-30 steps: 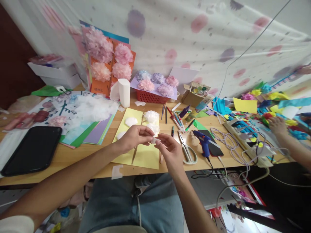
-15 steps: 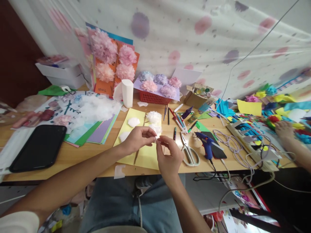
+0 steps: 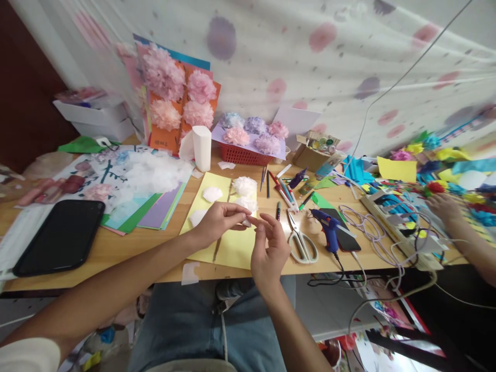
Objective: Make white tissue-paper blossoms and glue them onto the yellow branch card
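1. Tissue scrap (image 3: 245, 222), small and white, sits pinched in the fingertips of the left hand (image 3: 217, 221), held just above the yellow paper sheet (image 3: 228, 248) near the front edge of the wooden table (image 3: 116, 248).
2. Right hand (image 3: 269, 248) comes at the scrap from the right side; its forefinger and thumb are extended toward the left fingertips and touch or nearly touch the scrap, while its other fingers curl loosely. Whether it really grips the tissue cannot be told.
3. Left hand is the nearer one to the scrap, since it carries it; the piece lies between the two hands, and it is too small to give a long axis.
4. White tissue flower (image 3: 245, 186) and a flat white tissue disc (image 3: 212, 194) lie on the far part of the same sheet, beyond the hands.
5. Scissors (image 3: 300, 243) lie just right of the right hand, blades pointing away from the person; a blue glue gun (image 3: 327, 227) lies further right.
6. Another person's hand (image 3: 445, 206) rests among coloured papers at the far right, well apart.
7. Writing: small marks show on the orange card (image 3: 160, 138) behind the tissue roll (image 3: 201, 147), too small to read; no brand is legible anywhere.
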`<state>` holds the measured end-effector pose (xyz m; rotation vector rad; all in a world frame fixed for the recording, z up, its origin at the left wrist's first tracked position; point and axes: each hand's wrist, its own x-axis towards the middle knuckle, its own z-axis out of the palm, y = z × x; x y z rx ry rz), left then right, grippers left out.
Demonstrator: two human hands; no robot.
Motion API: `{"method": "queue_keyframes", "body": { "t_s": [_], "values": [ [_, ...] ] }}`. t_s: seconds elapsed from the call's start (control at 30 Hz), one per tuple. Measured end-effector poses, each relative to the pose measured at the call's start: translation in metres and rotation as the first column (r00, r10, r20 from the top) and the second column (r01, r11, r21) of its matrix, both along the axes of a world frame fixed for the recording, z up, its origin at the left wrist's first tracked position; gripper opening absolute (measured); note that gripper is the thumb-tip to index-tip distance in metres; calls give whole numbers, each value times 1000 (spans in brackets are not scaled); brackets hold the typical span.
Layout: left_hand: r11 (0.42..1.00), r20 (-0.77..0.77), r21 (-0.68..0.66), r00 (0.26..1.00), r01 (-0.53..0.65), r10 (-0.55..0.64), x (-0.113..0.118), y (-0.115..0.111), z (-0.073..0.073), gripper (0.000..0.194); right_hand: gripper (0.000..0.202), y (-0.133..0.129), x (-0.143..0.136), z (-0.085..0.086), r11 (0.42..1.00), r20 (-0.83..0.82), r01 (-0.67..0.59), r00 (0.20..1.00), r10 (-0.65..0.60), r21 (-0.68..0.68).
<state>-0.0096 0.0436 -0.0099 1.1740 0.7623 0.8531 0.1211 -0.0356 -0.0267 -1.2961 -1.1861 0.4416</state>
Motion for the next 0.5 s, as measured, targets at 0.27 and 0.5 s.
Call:
{"method": "queue_keyframes", "body": {
  "t_s": [0.27,0.5],
  "values": [
    [998,-12,14,998,61,-61,1,2,-7,42,21,-2,8,-1,998,-64,-57,996,56,-18],
    [994,-104,0,989,105,-104,2,-2,-2,47,21,2,38,9,970,4,-127,991,131,-209]
  ]
}}
